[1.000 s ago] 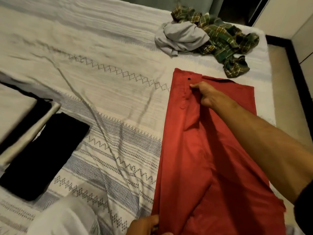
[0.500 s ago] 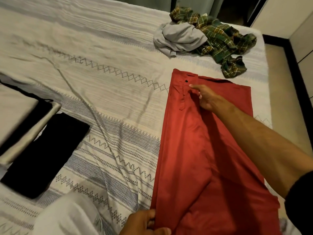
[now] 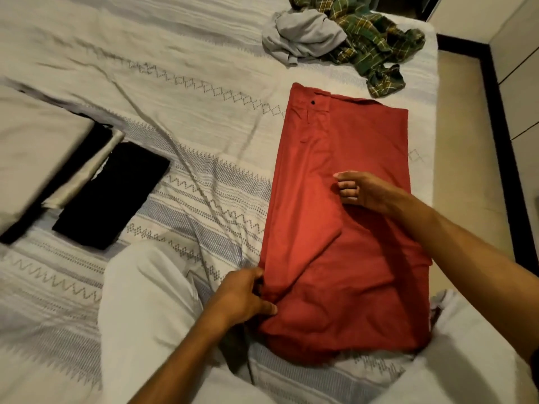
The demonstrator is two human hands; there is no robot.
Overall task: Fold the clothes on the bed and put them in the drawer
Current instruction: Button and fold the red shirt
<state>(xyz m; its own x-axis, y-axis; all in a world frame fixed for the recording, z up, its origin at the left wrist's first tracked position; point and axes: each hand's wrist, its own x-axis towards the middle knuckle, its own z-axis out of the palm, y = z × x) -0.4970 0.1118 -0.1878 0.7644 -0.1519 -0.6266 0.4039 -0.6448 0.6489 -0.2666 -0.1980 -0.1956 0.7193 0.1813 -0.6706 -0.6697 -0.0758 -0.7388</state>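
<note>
We observe the red trousers (image 3: pixel 344 228) lying lengthwise on the bed (image 3: pixel 145 53), toward its right side, with the waistband at the far end and a dark button (image 3: pixel 312 102) showing on it. The near end of the garment is bunched and lies between the person's white-clad knees (image 3: pixel 145 301). The left hand (image 3: pixel 245 295) grips the near left edge of the trousers, with the fingers curled round the fabric and the thumb lying on top of it. The right hand (image 3: pixel 358 189) is at the middle of the trousers, its fingers curled inward at a raised fold in the cloth; we cannot tell whether they actually pinch that fold or only touch it. At the far right corner of the bed we note two unfolded items: a grey garment (image 3: pixel 303 33) crumpled against a green plaid shirt (image 3: pixel 376 45), the two touching. On the left side of the bed we find a folded black garment (image 3: pixel 113 193) lying flat, and just beside it a stack of folded pale and black pieces (image 3: pixel 43 158) (its layers cannot be counted reliably). The bed cover is whitish with woven zigzag and diamond bands. No container appears in this view; every garment rests directly on the bed.
</note>
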